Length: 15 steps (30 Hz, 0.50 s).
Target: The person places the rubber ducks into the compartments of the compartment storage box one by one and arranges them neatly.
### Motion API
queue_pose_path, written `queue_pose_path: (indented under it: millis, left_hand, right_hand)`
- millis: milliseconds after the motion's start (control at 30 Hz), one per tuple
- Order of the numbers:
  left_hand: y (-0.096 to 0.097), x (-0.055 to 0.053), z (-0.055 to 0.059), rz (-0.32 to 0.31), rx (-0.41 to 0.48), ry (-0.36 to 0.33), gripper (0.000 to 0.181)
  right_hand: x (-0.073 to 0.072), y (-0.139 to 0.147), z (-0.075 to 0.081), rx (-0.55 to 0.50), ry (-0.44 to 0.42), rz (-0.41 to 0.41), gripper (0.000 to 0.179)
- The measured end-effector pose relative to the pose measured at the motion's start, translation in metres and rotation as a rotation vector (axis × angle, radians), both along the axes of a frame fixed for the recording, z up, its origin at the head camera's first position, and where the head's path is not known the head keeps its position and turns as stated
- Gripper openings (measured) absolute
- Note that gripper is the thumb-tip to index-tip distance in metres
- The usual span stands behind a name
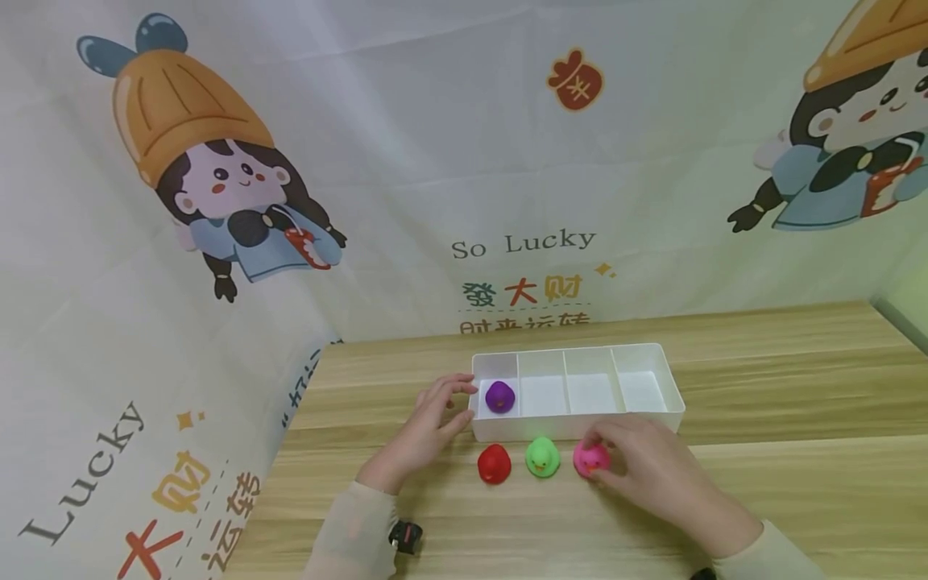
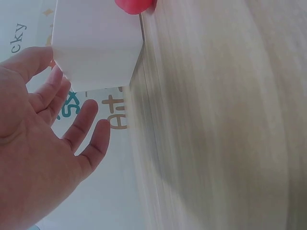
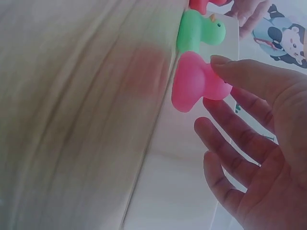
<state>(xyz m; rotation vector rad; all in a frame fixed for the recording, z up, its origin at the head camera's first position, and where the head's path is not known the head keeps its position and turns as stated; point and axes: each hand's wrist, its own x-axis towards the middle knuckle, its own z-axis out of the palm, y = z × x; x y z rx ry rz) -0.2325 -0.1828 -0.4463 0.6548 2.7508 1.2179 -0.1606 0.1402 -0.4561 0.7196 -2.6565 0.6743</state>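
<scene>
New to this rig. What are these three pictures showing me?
No robot here: a person works bare-handed. The wide picture is taken from the head, looking forward and down; the other two come from the wrists, one each. On the wooden table stands a white box with four compartments, a purple toy in the leftmost. In front are a red toy, a green duck and a pink duck. The left hand is at the box's left end; the right hand pinches the pink duck.
</scene>
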Motion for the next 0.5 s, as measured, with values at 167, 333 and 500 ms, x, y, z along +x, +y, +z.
queue_pose_path:
  millis: [167, 333, 500]
  left_hand:
    - [0.0007, 0.0002, -0.0005, 0.006, 0.001, 0.007, 0.031]
    - [0.0005, 0.0008, -0.0013, 0.012, -0.001, 0.01, 0.03]
    - [0.0004, -0.0008, -0.0018, 0.009, -0.009, 0.016, 0.031]
  right_hand:
    - [0.0001, 0.0001, 0.0022, -0.02, -0.005, -0.008, 0.029]
    - [0.0021, -0.0001, 0.005, -0.029, -0.006, -0.009, 0.029]
    - [0.0025, -0.0019, 0.0092, -0.042, 0.006, -0.019, 0.03]
